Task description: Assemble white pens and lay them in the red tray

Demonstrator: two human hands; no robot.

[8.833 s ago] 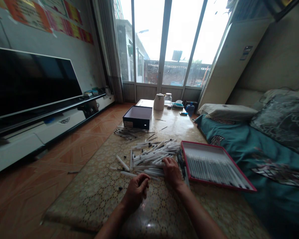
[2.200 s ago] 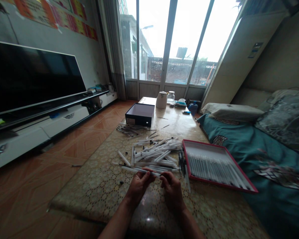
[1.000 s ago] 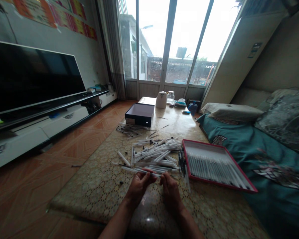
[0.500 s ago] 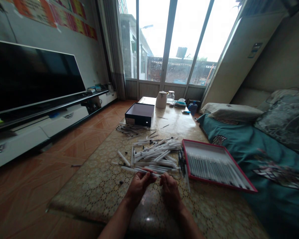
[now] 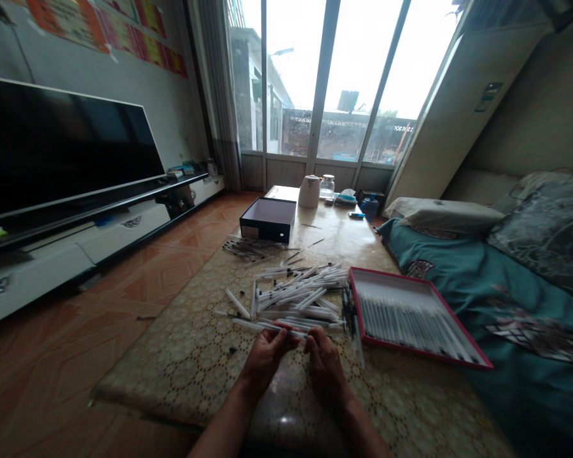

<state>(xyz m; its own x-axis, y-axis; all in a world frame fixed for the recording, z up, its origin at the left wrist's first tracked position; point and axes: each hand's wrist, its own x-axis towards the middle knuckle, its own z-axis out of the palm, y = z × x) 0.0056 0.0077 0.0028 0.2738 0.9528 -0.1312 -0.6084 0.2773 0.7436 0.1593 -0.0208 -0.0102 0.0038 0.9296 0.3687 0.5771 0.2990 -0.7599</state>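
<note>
Between my hands, low over the table's near part, lies a slim white pen barrel [image 5: 295,334]. My left hand [image 5: 267,350] is closed round its left part, thumb on top. The fingers of my right hand [image 5: 322,356] are pinched at its right end; the very tip is hidden by them. Just beyond my hands spreads a loose pile of white pen barrels [image 5: 305,292]. To the right, a shallow red-edged box lid [image 5: 423,283] holds a row of pens [image 5: 410,324]. Several dark caps [image 5: 348,308] lie along its left side.
A dark open box [image 5: 265,232] stands farther back on the table [image 5: 172,362], with thin refills [image 5: 246,248] in front of it. A kettle [image 5: 309,192], a glass jar [image 5: 327,186] and a tissue pack [image 5: 346,198] sit at the far end. A sofa [image 5: 439,267] borders the right side.
My right hand has shifted slightly up and left at the end of the pen barrel. My left hand and the pile look the same.
</note>
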